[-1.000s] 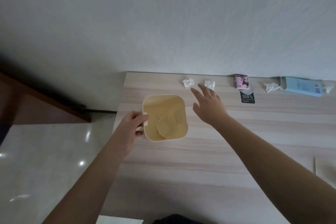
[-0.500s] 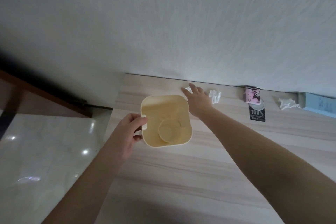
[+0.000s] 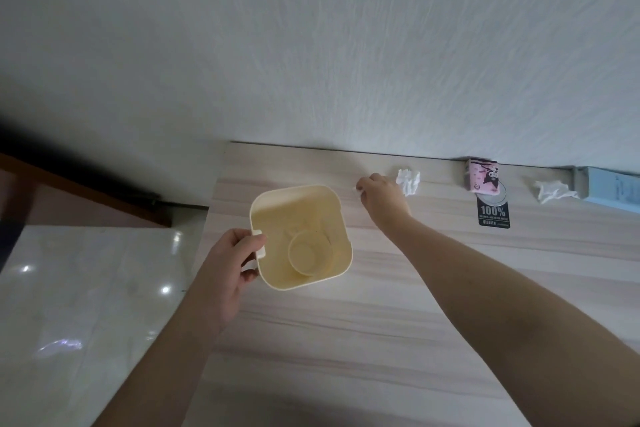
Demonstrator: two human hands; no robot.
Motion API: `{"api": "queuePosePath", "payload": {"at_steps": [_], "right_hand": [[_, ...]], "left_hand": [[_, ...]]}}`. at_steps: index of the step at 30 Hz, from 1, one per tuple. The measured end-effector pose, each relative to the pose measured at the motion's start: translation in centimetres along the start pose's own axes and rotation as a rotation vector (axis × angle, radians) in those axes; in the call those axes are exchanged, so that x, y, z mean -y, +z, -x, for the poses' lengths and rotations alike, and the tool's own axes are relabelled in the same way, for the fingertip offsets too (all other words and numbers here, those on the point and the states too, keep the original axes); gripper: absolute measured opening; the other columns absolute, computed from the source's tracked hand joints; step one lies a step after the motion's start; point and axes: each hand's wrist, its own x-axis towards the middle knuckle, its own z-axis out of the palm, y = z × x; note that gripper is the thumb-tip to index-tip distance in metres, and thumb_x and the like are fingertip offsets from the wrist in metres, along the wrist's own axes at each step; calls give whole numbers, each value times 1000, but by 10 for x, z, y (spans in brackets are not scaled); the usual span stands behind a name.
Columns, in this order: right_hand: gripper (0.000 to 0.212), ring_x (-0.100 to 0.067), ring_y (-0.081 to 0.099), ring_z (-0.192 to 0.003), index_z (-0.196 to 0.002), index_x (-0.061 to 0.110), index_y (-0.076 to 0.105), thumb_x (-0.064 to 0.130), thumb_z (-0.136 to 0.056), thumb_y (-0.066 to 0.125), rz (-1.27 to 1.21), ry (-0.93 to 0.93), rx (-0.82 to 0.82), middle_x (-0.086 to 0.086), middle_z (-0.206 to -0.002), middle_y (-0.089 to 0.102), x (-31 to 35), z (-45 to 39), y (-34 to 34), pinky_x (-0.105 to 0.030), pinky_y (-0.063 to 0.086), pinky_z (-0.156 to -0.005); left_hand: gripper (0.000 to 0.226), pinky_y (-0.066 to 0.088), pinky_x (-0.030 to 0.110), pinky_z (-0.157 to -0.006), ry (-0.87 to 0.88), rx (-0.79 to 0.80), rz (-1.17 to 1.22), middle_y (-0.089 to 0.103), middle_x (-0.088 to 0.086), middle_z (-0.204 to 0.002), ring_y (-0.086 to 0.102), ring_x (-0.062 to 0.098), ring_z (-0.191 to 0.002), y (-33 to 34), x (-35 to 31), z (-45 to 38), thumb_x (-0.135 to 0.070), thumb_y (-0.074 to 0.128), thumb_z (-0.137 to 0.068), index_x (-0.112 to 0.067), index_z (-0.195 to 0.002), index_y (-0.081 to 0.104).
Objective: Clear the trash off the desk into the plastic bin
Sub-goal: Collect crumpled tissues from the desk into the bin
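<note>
A pale yellow plastic bin (image 3: 273, 274) stands on the wooden desk (image 3: 381, 340) near its left edge. My left hand (image 3: 225, 274) grips the bin by its side handle. My right hand (image 3: 382, 198) rests against the desk just beyond the bin, fingers curled shut over a crumpled white tissue; only a small white scrap (image 3: 354, 188) shows at the fingertips. A second crumpled tissue (image 3: 408, 180) lies right beside that hand. A third tissue (image 3: 554, 191) lies further right near the wall.
A pink packet (image 3: 482, 174) and a black "100%" label (image 3: 493, 215) sit by the wall. A light blue box (image 3: 613, 189) lies at the far right. The desk's left edge drops to a glossy tiled floor (image 3: 86, 305).
My right hand reached forward to the leftmost tissue and closed its fingers over it. The left hand kept its hold on the bin.
</note>
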Motion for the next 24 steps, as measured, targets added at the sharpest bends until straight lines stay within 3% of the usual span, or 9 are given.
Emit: {"api": "queuePosePath", "payload": {"at_steps": [4,10,16,20,24], "right_hand": [[18,-34,57,-96,-101,9,66,6,-89,52,-16,72,-133,-12,-99,65,-20,6,-13,-40,40,-84],[19,-32,36,-127,-102,14,67,10,-87,55,4,283,-93,-9,-137,46,-49,11,-22,-42,31,-100],[24,-36,47,-106,-103,5,66,3,-88,47,-118,325,-55,-18,-109,60,-51,24,-25,-39,42,-82],[23,-34,53,-97,-99,7,65,0,-86,48,-206,349,-54,-16,-101,60,-58,36,-29,-34,41,-73],[26,-19,55,-81,-85,15,71,-1,-82,51,-426,404,-161,-6,-97,62,-60,55,-43,-25,40,-67]], "left_hand": [[27,40,33,-61,10,-1,28,63,-6,-63,58,7,-57,10,0,-4,-29,68,-66,-13,-81,54],[23,38,35,-63,19,25,23,63,-6,-65,59,8,-59,19,-2,2,-28,67,-67,-15,-78,53],[21,36,37,-65,17,17,20,61,-7,-60,56,7,-54,20,-2,15,-26,67,-68,-14,-76,52],[23,39,37,-67,28,5,10,62,-6,-64,58,9,-61,24,-1,22,-28,68,-66,-15,-76,53],[24,39,37,-68,29,33,-1,63,-7,-64,58,7,-59,33,3,31,-28,69,-66,-14,-79,54]]}}
